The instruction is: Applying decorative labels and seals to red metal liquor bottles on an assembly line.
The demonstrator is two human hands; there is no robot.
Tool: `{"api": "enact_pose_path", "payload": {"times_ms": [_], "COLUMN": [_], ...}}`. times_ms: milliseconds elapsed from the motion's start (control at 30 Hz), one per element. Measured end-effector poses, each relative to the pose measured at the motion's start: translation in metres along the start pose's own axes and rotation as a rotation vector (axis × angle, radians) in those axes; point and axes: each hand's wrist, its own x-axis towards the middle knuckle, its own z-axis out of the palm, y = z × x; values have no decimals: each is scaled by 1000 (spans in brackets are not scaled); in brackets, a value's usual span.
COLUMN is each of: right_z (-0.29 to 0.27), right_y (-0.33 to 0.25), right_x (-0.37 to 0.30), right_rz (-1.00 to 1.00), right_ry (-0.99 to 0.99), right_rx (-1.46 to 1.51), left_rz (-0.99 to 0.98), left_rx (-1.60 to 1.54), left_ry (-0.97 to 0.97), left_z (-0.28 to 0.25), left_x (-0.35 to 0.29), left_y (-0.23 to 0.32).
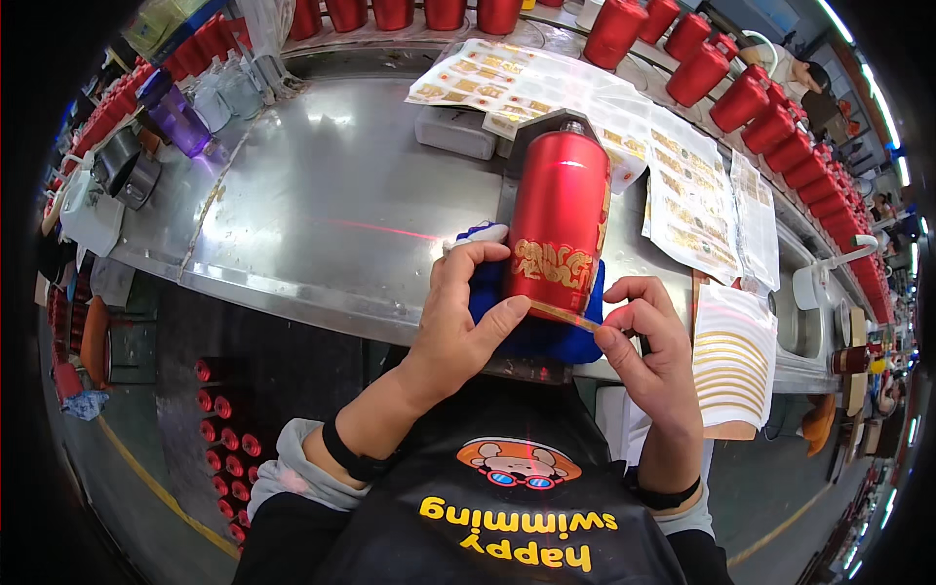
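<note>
A glossy red bottle (561,210) with gold ornament lies tilted on a blue cloth (534,341) at the near edge of the steel bench. My left hand (458,317) steadies it from the left, its thumb pressed near the bottom end and its fingers along the side. At the bottom right, my right hand (648,351) pinches the end of a thin gold strip (564,312) that runs along the bottle's lower edge. Under the left fingers, a white and blue cloth (478,234) shows in part. Behind the bottle's top is a dark angular holder (531,127).
Sheets of gold decals (687,190) spread behind and right of the bottle. A sheet of curved gold strips (731,361) hangs by my right hand. Red bottles (702,70) line the far side. A sink (804,317) is at right; a purple bottle (175,112) and metal cup (136,180) are left.
</note>
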Motion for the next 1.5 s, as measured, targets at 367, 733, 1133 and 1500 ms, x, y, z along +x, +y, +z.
{"api": "enact_pose_path", "payload": {"times_ms": [367,733,1133,1500], "right_z": [-2,-6,1,2], "right_y": [-1,-7,-8,2], "right_x": [-1,2,6,5], "right_rz": [18,-21,-35,22], "right_ry": [0,-21,-26,-4], "right_rx": [27,18,12,10], "left_rz": [-13,188,271,53], "left_rx": [-57,130,233,22], "left_ry": [32,37,33,84], "left_z": [3,-5,-11,-6], "left_x": [6,6,5,1], "left_y": [1,23,17,7]}}
